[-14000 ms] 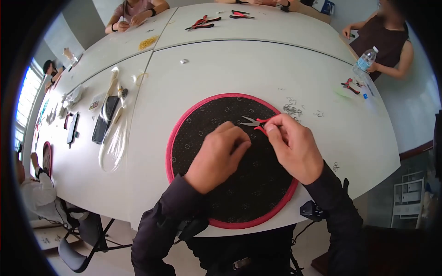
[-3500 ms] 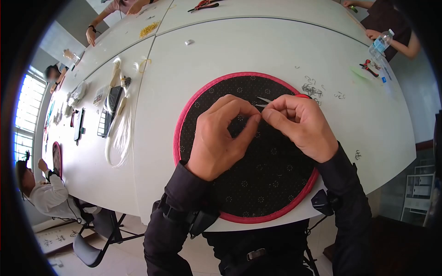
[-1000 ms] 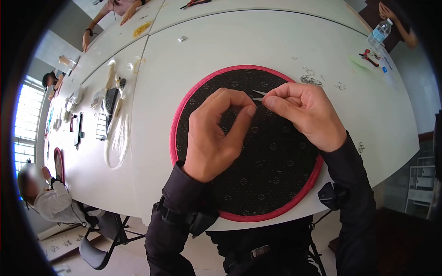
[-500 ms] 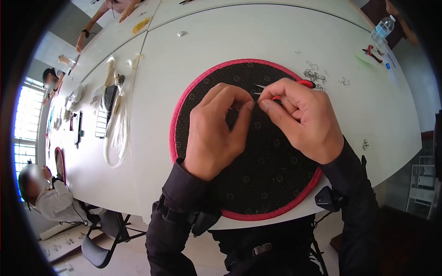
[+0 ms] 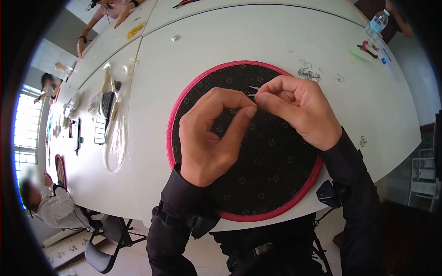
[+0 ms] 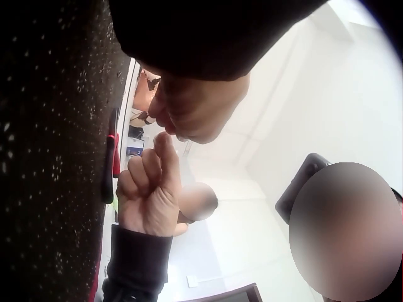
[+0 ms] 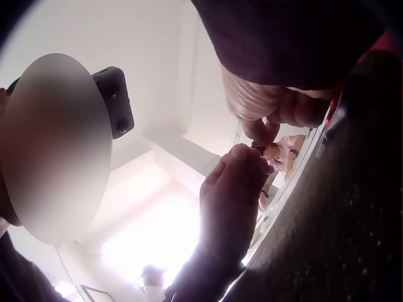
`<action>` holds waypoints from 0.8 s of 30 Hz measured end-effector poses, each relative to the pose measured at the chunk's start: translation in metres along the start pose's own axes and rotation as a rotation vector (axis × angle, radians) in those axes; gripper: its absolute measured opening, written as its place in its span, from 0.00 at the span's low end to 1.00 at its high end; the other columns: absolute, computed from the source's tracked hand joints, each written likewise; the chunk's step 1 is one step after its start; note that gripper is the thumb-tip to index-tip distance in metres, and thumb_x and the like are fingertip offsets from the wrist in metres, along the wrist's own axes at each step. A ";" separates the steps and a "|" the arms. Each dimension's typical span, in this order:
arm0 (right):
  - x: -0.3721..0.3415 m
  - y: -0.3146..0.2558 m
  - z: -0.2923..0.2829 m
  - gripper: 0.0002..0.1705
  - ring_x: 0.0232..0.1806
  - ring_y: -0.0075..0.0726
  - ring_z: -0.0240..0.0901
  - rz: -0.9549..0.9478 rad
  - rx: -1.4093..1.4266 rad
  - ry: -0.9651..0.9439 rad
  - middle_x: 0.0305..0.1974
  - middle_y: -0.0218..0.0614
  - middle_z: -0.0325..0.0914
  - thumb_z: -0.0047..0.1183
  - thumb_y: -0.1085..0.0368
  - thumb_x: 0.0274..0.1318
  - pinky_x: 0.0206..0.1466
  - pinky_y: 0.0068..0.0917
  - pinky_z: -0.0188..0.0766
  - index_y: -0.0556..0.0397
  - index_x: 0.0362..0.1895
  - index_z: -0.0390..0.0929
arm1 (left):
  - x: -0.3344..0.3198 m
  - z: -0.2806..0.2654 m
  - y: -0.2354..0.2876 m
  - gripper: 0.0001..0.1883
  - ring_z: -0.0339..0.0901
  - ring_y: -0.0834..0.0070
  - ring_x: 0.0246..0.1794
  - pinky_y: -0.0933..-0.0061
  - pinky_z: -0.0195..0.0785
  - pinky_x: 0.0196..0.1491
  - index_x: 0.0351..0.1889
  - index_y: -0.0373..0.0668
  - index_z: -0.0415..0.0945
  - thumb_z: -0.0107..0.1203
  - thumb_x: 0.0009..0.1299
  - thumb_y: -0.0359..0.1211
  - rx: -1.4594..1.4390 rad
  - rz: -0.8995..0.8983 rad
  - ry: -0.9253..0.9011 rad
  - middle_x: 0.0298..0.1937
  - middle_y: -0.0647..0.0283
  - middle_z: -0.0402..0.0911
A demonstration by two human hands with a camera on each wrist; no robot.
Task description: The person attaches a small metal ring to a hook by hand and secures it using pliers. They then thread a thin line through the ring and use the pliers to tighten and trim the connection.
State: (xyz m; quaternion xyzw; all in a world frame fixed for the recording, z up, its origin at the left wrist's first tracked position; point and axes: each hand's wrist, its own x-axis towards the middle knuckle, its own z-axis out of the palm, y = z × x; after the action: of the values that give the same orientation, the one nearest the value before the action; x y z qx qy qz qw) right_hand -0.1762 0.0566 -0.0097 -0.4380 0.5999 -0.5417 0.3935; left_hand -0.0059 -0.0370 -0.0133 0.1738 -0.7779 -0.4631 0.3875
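Over a round black mat [image 5: 258, 184] with a red rim, both hands meet fingertip to fingertip. My left hand [image 5: 209, 138] has thumb and index finger pinched together, the other fingers curled behind. Facing it, my right hand [image 5: 301, 110] pinches likewise, its tips right at the left ones. A tiny thin piece is between them, mostly covered by the fingers; I cannot tell its kind. Red-handled pliers [image 6: 112, 157] lie on the mat beneath the right hand, and in the head view only their metal tips show past its fingers.
Small bent wire pieces [image 5: 307, 73] lie in a heap beyond the mat, with more wire pieces [image 5: 363, 140] at right. A coil of clear strands [image 5: 115, 142] is on the left. A water bottle [image 5: 377, 23] and more pliers [image 5: 368, 48] stand far right. Other people sit round the table.
Fourteen seconds ago the right hand held the pliers; now they lie on the mat. Since half a second ago, the two hands' fingertips have come together and the left hand has tilted slightly.
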 end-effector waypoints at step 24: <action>-0.008 -0.005 0.007 0.05 0.16 0.14 0.49 -0.235 -0.287 0.096 0.13 0.22 0.57 0.60 0.67 0.61 0.21 0.22 0.48 0.55 0.36 0.81 | 0.002 -0.001 -0.004 0.06 0.82 0.67 0.35 0.72 0.74 0.37 0.35 0.36 0.79 0.63 0.63 0.20 0.298 0.133 -0.036 0.36 0.59 0.81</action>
State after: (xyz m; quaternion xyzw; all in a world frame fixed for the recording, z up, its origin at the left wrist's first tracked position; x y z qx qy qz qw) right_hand -0.1664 0.0615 -0.0050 -0.5303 0.6336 -0.5132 0.2322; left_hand -0.0069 -0.0403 -0.0156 0.1693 -0.8545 -0.3191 0.3732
